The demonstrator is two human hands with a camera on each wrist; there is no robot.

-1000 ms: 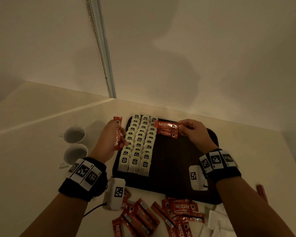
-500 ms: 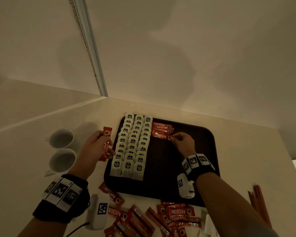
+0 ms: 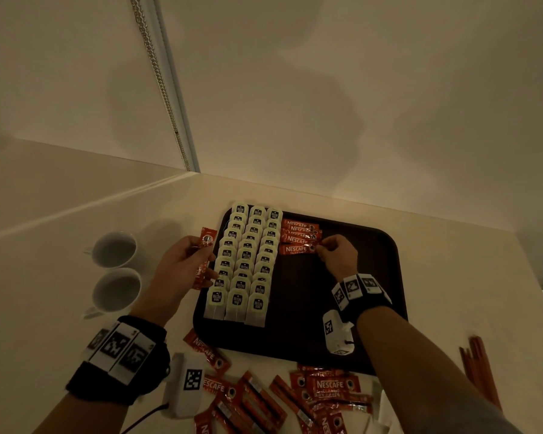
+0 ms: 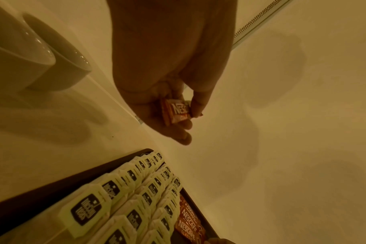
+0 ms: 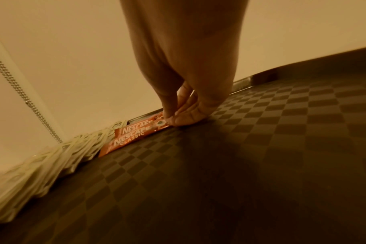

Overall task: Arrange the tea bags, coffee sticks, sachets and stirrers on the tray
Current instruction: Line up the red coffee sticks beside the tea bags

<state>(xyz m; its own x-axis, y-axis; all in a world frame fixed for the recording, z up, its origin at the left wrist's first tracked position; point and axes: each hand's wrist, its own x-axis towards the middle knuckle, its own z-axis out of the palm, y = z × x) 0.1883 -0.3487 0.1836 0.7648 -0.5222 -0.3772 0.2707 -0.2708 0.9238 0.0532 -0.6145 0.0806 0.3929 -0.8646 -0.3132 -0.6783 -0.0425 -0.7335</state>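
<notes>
The tray, dark with a checkered surface, lies on the pale counter in front of you, its far edge toward 12 o'clock. Tea bags fill its 9 o'clock side in three overlapping rows that run from the near edge to the far edge. Just at 3 o'clock of the far end of those rows lies a small stack of red coffee sticks, laid crosswise. Your right hand is down on the tray at the 3 o'clock end of the nearest stick of that stack, thumb and forefinger pressed together in a pinch on its end, the remaining fingers curled against the tray surface. Your left hand hovers over the counter just at 9 o'clock of the tray's edge, gripping one held coffee stick upright between the thumb and the curled fingers; its top end stands clear above your knuckles. At 9 o'clock of that hand two white cups stand side by side on the counter. At 6 o'clock, just off the tray's near edge, loose coffee sticks lie scattered in a heap, some overlapping. At 4 o'clock, well apart from the tray, a bundle of thin reddish stirrers lies on the counter.
</notes>
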